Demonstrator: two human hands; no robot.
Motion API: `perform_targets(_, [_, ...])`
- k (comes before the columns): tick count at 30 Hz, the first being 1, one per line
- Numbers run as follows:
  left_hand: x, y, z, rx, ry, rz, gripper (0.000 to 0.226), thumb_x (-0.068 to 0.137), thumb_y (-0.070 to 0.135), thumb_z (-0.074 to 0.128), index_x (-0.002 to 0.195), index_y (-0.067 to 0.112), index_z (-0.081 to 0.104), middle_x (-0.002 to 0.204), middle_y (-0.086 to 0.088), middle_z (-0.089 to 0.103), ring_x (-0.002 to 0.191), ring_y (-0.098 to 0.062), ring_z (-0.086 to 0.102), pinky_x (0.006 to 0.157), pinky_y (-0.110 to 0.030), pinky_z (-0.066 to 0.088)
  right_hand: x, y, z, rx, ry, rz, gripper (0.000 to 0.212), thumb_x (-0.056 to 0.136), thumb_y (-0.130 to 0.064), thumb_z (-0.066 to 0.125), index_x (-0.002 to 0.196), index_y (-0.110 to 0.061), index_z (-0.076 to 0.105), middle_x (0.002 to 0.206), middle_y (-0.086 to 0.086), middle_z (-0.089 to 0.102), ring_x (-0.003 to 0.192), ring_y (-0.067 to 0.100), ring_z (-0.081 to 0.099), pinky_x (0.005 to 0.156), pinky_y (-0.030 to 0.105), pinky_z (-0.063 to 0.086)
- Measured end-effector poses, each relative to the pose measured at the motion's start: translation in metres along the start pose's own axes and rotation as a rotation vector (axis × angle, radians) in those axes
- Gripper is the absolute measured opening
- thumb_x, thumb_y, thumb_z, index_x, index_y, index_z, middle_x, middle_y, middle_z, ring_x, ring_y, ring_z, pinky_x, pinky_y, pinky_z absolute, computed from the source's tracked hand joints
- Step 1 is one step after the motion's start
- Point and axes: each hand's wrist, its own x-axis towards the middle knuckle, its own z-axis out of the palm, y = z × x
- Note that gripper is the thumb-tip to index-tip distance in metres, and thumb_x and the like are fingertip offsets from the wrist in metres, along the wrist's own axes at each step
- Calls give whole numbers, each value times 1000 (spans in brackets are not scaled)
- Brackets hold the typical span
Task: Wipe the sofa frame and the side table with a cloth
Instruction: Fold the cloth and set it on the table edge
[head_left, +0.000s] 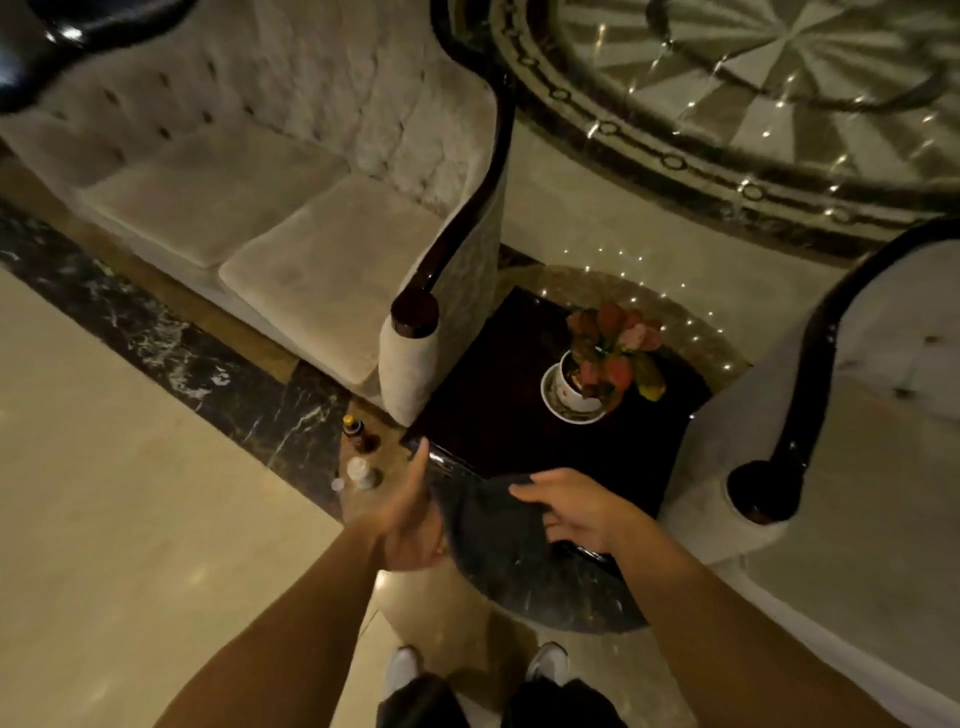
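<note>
Got the dark grey cloth (488, 525) at the front edge of the glossy dark wooden side table (519, 431), left hand (410, 514) flat-fingered against it, right hand (571, 512) on top (can't tell if it's pinching), so I reckon the table and the sofa's dark curved wooden frame (467, 223) both need wiping.

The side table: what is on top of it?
A potted plant in a white saucer stands on it. A dark cloth lies over its near edge, hiding the surface beneath.

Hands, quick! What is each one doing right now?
Left hand: open, fingers straight, beside the cloth.
Right hand: open, fingers resting on the cloth.
</note>
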Motion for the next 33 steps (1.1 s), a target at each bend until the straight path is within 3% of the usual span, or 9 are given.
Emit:
perform_targets(4, [-21, -22, 4, 33, -222, -66, 81, 79, 81, 35, 123, 22, 70, 135, -12, 62, 125, -31, 58, 110, -46, 37, -37, 22, 8, 573, 81, -154, 17, 95, -7, 63, 111, -6, 67, 107, 17, 72, 95, 27, 72, 84, 38, 59])
perform_targets(7, [-42, -5, 10, 67, -226, 76, 33, 89, 27, 58, 117, 15, 71, 124, -13, 68, 116, -30, 65, 103, -43, 48, -58, 26, 17, 645, 30, -273, 44, 89, -2, 66, 130, -17, 63, 123, 17, 70, 110, 31, 70, 86, 41, 60])
perform_targets(11, [-72, 34, 25, 285, -141, 171, 40, 81, -7, 63, 120, 2, 63, 112, -17, 72, 101, -30, 70, 82, -41, 59, -68, 24, 35, 600, 80, -263, 76, 82, 3, 71, 143, -38, 50, 131, 13, 67, 111, 35, 69, 70, 47, 61])
perform_targets(15, [-92, 52, 26, 535, 105, 394, 61, 77, -12, 70, 133, 0, 49, 120, -18, 61, 115, -38, 60, 89, -45, 55, -75, 13, 54, 608, 237, -394, 83, 83, 17, 66, 144, -38, 47, 118, 19, 72, 107, 32, 71, 73, 42, 61])
perform_targets(18, [-100, 63, 14, 937, -18, 692, 99, 69, -5, 81, 145, 28, 28, 126, 5, 48, 118, -19, 55, 89, -29, 55, -82, 6, 66, 375, 332, -507, 73, 77, 18, 72, 137, -20, 59, 108, 14, 76, 107, 28, 71, 84, 39, 61])
perform_targets(21, [-103, 67, 11, 1696, 56, 942, 68, 68, 10, 80, 130, 26, 54, 130, 1, 45, 120, -18, 48, 95, -24, 46, -90, -1, 74, 125, 472, -566, 53, 77, 9, 79, 122, -16, 68, 83, -5, 78, 92, 13, 74, 79, 31, 61])
perform_targets(26, [-112, 82, 12, 2026, 235, 970, 30, 82, 29, 73, 111, 23, 69, 130, -4, 44, 124, -25, 38, 100, -35, 40, -96, -3, 82, -208, 706, -670, 20, 86, -20, 79, 87, -38, 71, 72, -10, 70, 71, 0, 66, 66, 17, 51])
perform_targets(29, [-124, 103, 13, 1813, 130, 896, 22, 84, 42, 70, 92, 22, 75, 129, 2, 56, 125, -22, 47, 102, -36, 38, -105, -5, 77, -88, 735, -705, 3, 92, -30, 72, 94, -32, 74, 93, -11, 71, 88, -3, 64, 78, 14, 46])
perform_targets(33, [-120, 95, 28, 705, -87, 329, 31, 88, 41, 67, 100, 14, 76, 107, -8, 75, 102, -24, 71, 83, -35, 57, -101, -10, 79, 552, 477, -596, 33, 101, -40, 55, 110, -15, 73, 107, 5, 77, 98, 20, 74, 77, 34, 58])
